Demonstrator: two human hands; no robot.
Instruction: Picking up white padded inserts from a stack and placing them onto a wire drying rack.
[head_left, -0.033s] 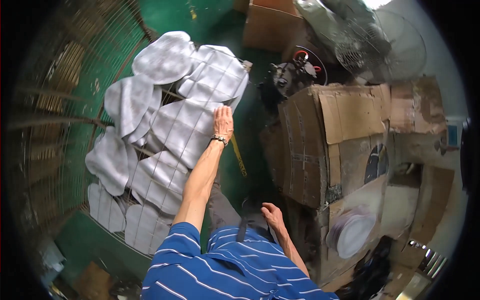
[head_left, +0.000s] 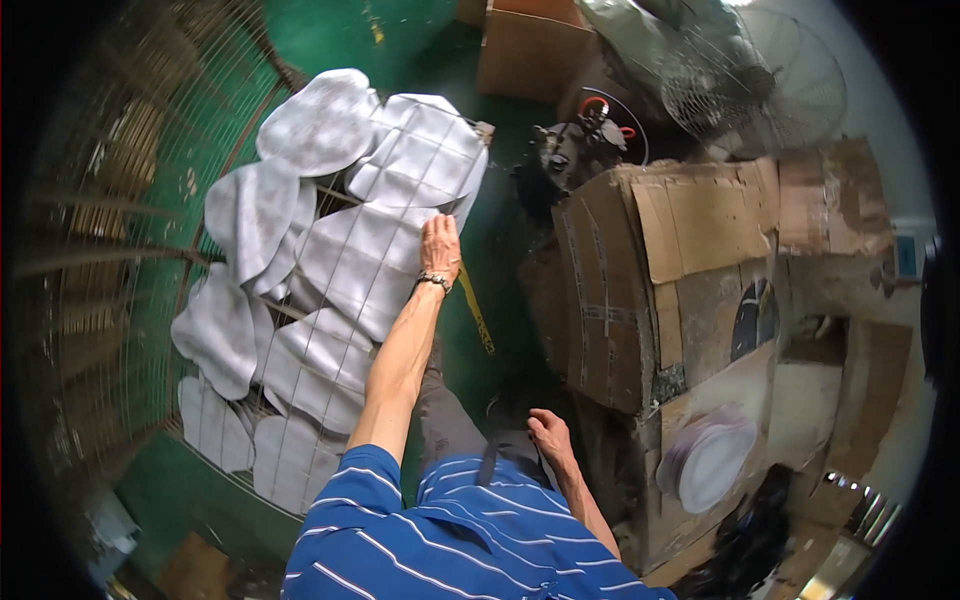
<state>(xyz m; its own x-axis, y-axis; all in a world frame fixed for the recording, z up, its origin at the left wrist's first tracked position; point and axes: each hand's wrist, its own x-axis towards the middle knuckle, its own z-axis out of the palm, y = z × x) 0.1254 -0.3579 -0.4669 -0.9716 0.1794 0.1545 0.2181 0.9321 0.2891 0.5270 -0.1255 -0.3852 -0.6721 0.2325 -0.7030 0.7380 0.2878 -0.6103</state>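
Note:
Several white oval padded sheets lie overlapping on a wire rack, with its thin grid lines crossing over many of them. My left hand, with a dark bracelet at the wrist, rests at the right edge of the rack, beside a white sheet. Its fingers are together and bent down over that edge; the fingertips are partly hidden. Away from the rack, my right hand hangs by my right side with its fingers curled in. Nothing shows in it.
Large cardboard boxes stand close on my right, with a stack of round white discs beside them. A machine with red parts and a caged fan are ahead right. Wire racking curves along the left. The floor is green.
The view has shifted slightly, so the rack and boxes sit a little differently in the picture. My left hand keeps its place on the rack edge; my right hand stays curled.

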